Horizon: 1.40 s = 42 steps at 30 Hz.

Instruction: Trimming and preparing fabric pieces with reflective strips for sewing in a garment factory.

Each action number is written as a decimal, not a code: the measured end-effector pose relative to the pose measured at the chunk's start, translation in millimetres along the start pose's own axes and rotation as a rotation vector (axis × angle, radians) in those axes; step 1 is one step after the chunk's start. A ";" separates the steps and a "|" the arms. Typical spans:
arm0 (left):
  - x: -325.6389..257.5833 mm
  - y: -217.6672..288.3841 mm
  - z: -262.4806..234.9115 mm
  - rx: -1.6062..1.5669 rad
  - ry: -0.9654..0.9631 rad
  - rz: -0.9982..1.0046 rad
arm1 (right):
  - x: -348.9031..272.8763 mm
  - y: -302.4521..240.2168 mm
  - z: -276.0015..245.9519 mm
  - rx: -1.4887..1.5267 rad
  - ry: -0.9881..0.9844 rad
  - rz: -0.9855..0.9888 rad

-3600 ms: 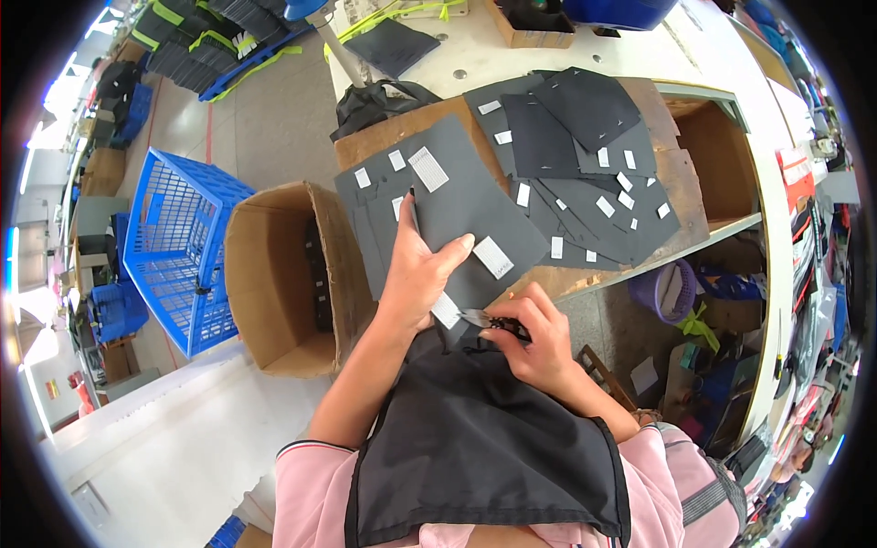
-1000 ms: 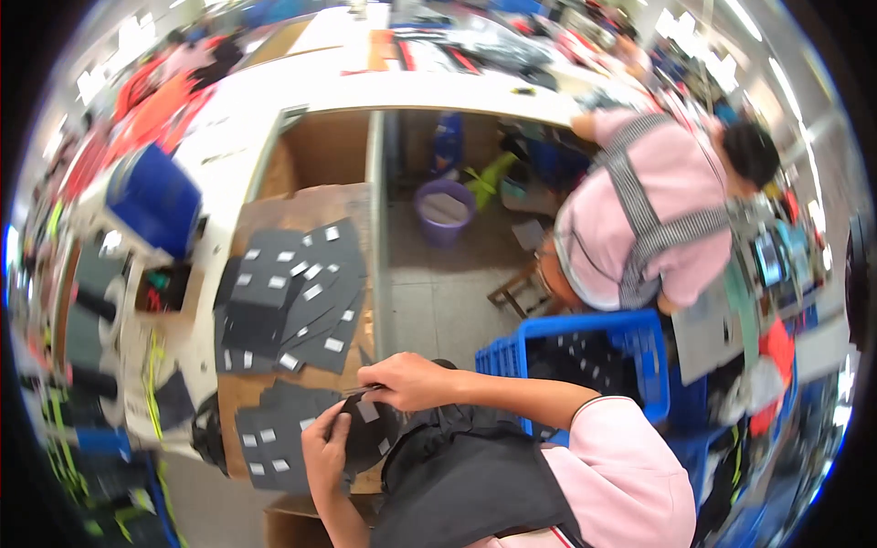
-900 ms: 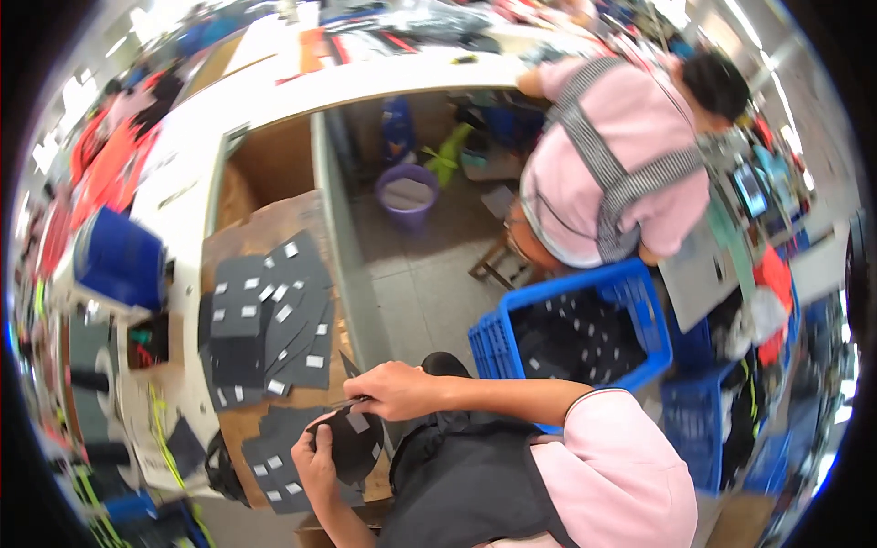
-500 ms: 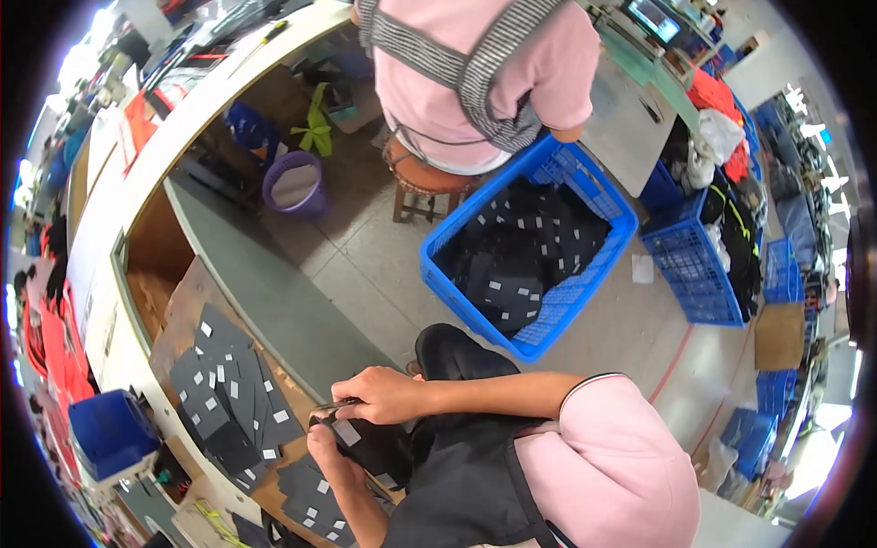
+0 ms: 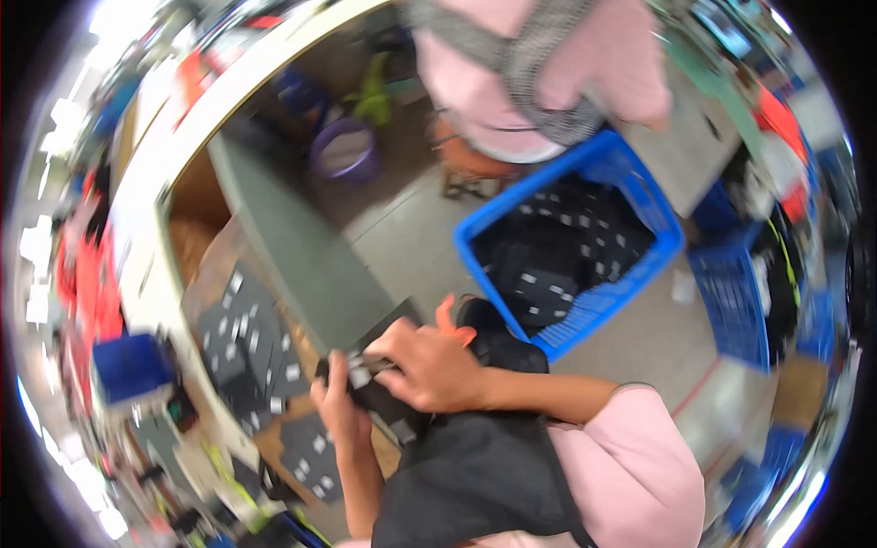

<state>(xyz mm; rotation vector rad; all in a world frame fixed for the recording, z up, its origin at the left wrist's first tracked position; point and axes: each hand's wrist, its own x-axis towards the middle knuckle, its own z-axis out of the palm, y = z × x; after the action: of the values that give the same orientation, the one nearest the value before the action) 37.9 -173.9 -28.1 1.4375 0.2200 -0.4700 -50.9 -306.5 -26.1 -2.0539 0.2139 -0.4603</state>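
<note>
My left hand (image 5: 340,402) is closed on a black flat piece (image 5: 388,406) with a pale label, its thumb raised at the edge. Right beside it, my right hand (image 5: 427,365) is closed, its fingertips at the same piece. Orange scissor handles (image 5: 454,327) stick out beyond the right hand's back, so the scissors seem to lie in that palm; motion blur hides the blades. On the brown board to the left are more black pieces (image 5: 247,352) with small white labels, and a smaller group (image 5: 309,457) lies nearer me.
A blue crate (image 5: 571,342) filled with labelled black pieces stands ahead to the right. Beyond it another person in pink (image 5: 539,82) sits on a stool (image 5: 466,160). A purple bin (image 5: 345,151) is under the curved table (image 5: 196,155). A second blue crate (image 5: 731,283) holds dark cloth.
The whole view has shifted, with the scene sliding right and blurring. My right hand has turned and drawn back a little from the left thumb; the orange handles now show clearly.
</note>
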 end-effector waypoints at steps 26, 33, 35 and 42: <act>-6.6 5.8 -50.7 -0.144 -0.147 0.109 | 20.8 -27.2 38.1 -0.277 -0.070 -0.364; 2.6 13.8 -45.7 -0.177 -0.208 0.024 | 24.9 -29.7 37.7 -0.279 -0.044 -0.314; 7.1 14.8 -43.9 -0.207 -0.204 -0.012 | 27.1 -27.1 34.6 -0.273 -0.027 -0.314; 13.9 13.6 -41.9 -0.200 -0.186 0.004 | 33.4 -27.0 37.9 -0.285 -0.100 -0.309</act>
<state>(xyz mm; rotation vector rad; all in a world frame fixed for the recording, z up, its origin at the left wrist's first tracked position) 61.8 -134.3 -27.3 1.1909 0.1114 -0.5591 -6.0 -273.9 -11.9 -2.3961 -0.1069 -0.5377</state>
